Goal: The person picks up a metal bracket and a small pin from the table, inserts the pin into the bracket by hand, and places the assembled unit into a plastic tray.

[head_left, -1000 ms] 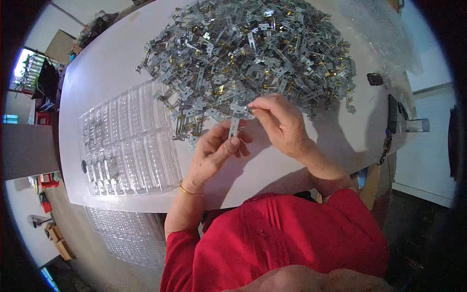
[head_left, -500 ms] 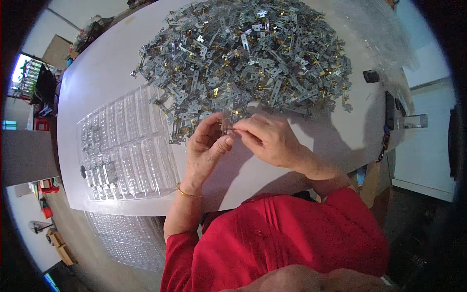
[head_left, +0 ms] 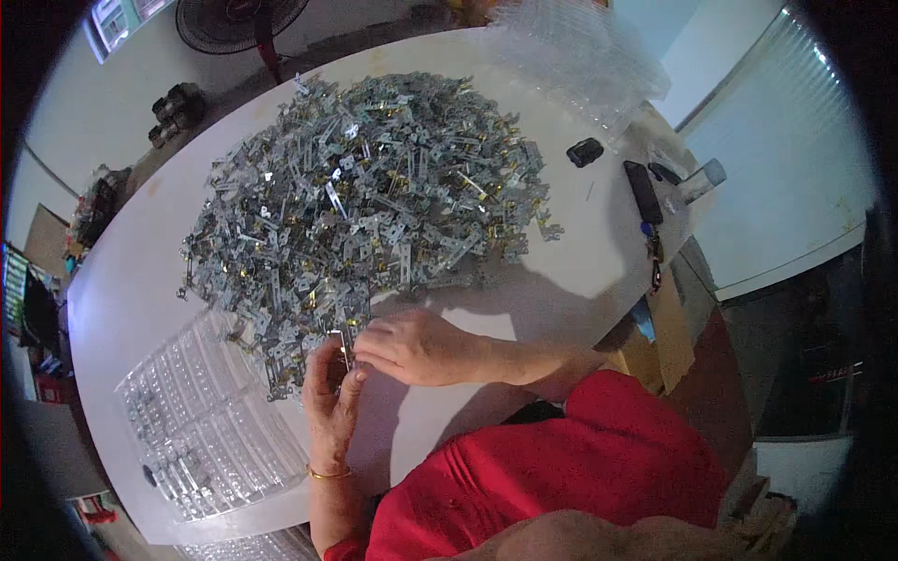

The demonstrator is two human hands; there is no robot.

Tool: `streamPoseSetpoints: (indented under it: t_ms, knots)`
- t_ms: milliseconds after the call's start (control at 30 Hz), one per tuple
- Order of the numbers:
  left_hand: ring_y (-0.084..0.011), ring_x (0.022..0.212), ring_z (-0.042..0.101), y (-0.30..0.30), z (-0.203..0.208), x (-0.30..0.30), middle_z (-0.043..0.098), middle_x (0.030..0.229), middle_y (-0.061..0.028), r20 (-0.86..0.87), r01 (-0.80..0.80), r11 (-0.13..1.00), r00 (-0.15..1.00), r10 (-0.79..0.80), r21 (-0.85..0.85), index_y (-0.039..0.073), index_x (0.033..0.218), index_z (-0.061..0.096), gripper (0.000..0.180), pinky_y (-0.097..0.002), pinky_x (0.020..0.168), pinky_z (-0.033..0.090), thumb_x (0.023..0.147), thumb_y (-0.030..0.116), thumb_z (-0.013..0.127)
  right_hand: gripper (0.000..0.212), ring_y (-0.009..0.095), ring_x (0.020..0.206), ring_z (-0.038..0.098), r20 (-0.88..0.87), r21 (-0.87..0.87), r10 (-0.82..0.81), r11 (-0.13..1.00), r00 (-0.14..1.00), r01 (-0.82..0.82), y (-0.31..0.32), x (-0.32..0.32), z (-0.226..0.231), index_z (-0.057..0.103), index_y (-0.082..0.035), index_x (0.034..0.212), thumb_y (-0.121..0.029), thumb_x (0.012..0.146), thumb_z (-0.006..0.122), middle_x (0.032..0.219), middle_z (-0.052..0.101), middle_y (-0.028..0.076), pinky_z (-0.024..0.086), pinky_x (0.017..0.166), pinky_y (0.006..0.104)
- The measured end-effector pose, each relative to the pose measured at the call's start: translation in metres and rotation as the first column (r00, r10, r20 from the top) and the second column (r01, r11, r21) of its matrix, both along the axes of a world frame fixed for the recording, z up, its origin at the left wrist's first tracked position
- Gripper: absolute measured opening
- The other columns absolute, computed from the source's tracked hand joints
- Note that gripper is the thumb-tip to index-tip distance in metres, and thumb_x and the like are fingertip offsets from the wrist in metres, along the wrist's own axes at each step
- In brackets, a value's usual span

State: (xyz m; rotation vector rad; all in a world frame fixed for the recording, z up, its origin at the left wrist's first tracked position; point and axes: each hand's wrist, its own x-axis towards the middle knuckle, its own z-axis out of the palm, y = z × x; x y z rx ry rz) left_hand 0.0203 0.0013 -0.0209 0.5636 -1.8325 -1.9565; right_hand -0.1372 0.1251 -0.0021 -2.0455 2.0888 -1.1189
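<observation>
My left hand (head_left: 329,404) is closed around a small flat metal bracket (head_left: 344,350), its thumb and fingers on either side. My right hand (head_left: 419,348) meets it from the right, its thumb and fingertips pinched at the bracket's edge. Those fingertips hide whatever else may be between them. Just beyond both hands rises a wide heap of loose silver metal brackets (head_left: 374,178), with brass-coloured bits among them. Left of my left hand lies a clear plastic compartment tray (head_left: 245,425); metal parts sit in some compartments toward its left side.
The white table (head_left: 122,290) curves around the heap. At its far right lie clear plastic sheets (head_left: 580,65), a small black object (head_left: 585,152), a dark phone-like slab (head_left: 643,192) and a clear cup (head_left: 703,180). More clear trays (head_left: 248,547) are below the near edge. A fan (head_left: 238,21) stands beyond.
The whole view has swung, so the heap and tray sit lower and further left in it. Both hands stay together at the bracket, and the fan has come into view.
</observation>
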Motion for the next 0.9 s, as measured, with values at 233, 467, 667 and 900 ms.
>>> streamPoseSetpoints:
  t_ms: [233,467,667,900]
  knots:
    - [-0.0128,0.097,0.054,-0.01,0.0,-0.001,0.055,0.108,-0.0033,0.097,0.057,0.983,0.994,-0.041,-0.173,0.001,0.131,0.05,0.049,-0.0257,0.084,0.045,0.093,0.024,0.07,0.013,0.031,0.074,0.063,0.119,0.046,0.022,0.999,0.993,-0.027,0.001,-0.001,0.004,0.056,-0.006,0.093,-0.012,0.086,0.064,0.081,0.059,0.009,0.051,0.064,0.0421]
    - [-0.0184,0.087,0.055,-0.007,0.012,-0.003,0.053,0.1,-0.0078,0.043,0.011,0.916,0.999,0.006,-0.4,0.001,0.123,0.059,0.044,-0.029,0.076,0.047,0.091,0.028,0.07,0.012,0.034,0.077,0.064,0.191,0.034,0.059,0.997,0.98,-0.067,-0.003,0.004,0.002,0.056,-0.006,0.092,-0.013,0.086,0.064,0.08,0.059,0.011,0.05,0.065,0.0448]
    - [-0.0227,0.086,0.056,-0.009,0.014,-0.002,0.058,0.098,-0.0108,0.084,0.06,0.893,0.996,-0.025,-0.446,0.002,0.12,0.061,0.038,-0.0314,0.077,0.048,0.09,0.022,0.07,0.013,0.036,0.075,0.064,0.276,0.084,0.136,0.983,0.952,-0.165,0.0,0.002,0.005,0.054,-0.005,0.088,-0.015,0.089,0.062,0.079,0.061,0.014,0.048,0.061,0.0462]
    - [-0.0127,0.077,0.055,-0.012,0.016,0.004,0.056,0.097,-0.0051,0.165,-0.009,0.992,0.986,0.03,-0.127,0.001,0.121,0.061,0.033,-0.0261,0.067,0.047,0.095,0.022,0.063,0.008,0.025,0.078,0.064,0.431,-0.041,-0.007,0.999,0.902,0.028,-0.007,-0.013,0.017,0.062,-0.005,0.096,-0.01,0.091,0.065,0.083,0.064,0.011,0.05,0.062,0.0356]
